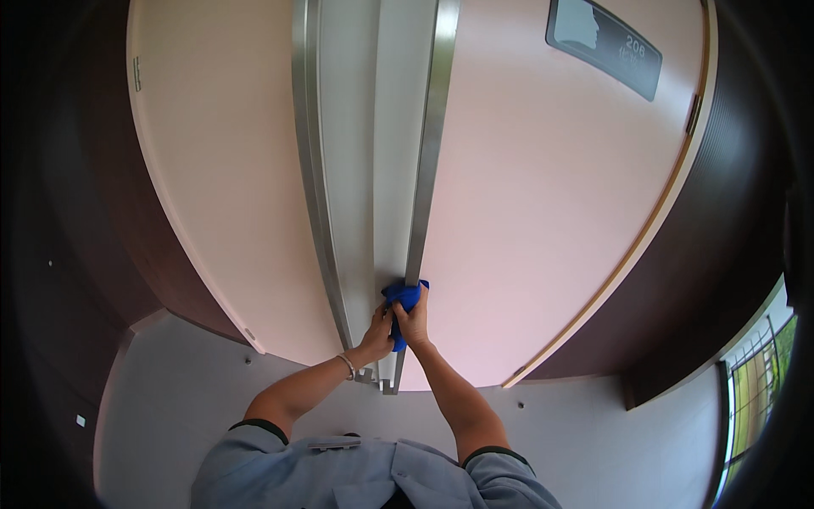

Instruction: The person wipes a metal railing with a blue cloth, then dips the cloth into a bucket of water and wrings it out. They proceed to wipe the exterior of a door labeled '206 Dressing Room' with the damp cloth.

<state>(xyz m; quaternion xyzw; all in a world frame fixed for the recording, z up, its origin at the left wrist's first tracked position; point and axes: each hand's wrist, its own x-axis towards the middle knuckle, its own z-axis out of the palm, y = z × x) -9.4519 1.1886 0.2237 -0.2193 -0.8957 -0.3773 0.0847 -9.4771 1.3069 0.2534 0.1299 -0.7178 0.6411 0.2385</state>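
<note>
A blue cloth (402, 294) is wrapped against the metal edge strip (429, 153) of the right-hand pink door panel (540, 210). My right hand (414, 320) grips the cloth from the right, thumb toward the middle. From the left, my left hand (379, 334) presses on the same cloth, with a bracelet (347, 366) at its wrist. The cloth and fingers hide a stretch of the strip near its lower end. Pale grey panels (346, 159) stand between this strip and a second metal strip (313, 159) on the left pink door panel (222, 146).
A dark sign (607, 48) with writing is fixed high on the right panel. Dark brown wall panelling (718, 210) flanks the doors. Small door stops (521, 404) sit on the grey floor (572, 439). A barred window (760, 382) is at the far right.
</note>
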